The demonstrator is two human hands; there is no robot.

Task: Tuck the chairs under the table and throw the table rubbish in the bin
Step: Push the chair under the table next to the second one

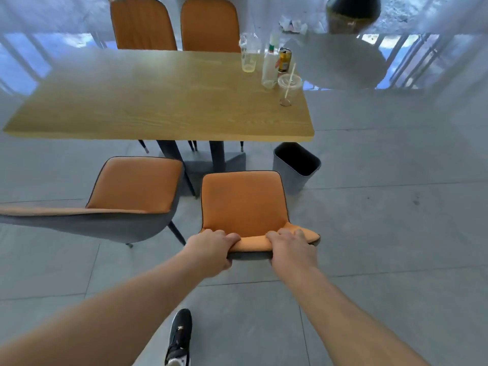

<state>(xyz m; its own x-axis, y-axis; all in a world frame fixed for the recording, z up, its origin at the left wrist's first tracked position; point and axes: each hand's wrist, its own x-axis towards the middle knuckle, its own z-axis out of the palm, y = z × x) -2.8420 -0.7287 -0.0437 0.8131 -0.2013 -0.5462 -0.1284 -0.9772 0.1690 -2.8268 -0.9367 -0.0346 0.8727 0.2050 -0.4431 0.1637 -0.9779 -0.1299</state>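
Note:
An orange chair [243, 202] with a grey shell stands on the floor, clear of the wooden table [148, 101]. My left hand [211, 249] and my right hand [291, 247] both grip the top edge of its backrest. A second orange chair [134, 186] stands to the left, also out from the table. On the table's far right corner stand a clear plastic bottle [249, 55], a white bottle [270, 67], a gold can [285, 60] and a lidded plastic cup with a straw [288, 88]. A grey bin [295, 167] sits on the floor by the table's right end.
Two more orange chairs [208, 25] stand at the table's far side. A round grey table [340, 64] with crumpled paper [291, 23] is at the back right. My black shoe [181, 336] is on the grey tiled floor.

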